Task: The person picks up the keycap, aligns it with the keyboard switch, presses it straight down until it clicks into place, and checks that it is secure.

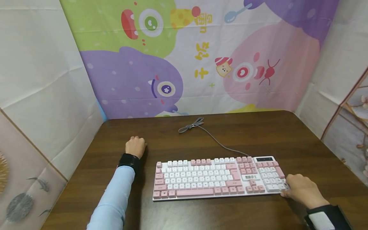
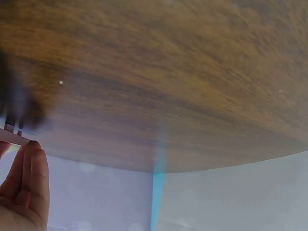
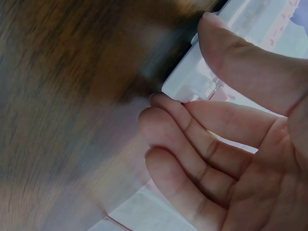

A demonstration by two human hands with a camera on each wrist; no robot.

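Observation:
A pink and white keyboard (image 1: 201, 179) lies on the brown table, its front edge towards me. My right hand (image 1: 304, 190) grips its front right corner (image 3: 178, 86); in the right wrist view the thumb lies along the front edge and the curled fingers sit at the right end. To the left of the keyboard and apart from it, my left hand (image 1: 135, 147) is low over the table with bent fingers. In the left wrist view its fingertips pinch a thin pale piece (image 2: 15, 138) with dark slots, partly cut off by the frame; its kind does not show.
From the keyboard's back edge a grey cable (image 1: 215, 139) runs to a tied bundle (image 1: 192, 125) near the back of the table (image 1: 258, 134). A cartoon-printed cloth (image 1: 138, 76) hangs behind the table. Pale panels (image 1: 43, 80) stand on both sides.

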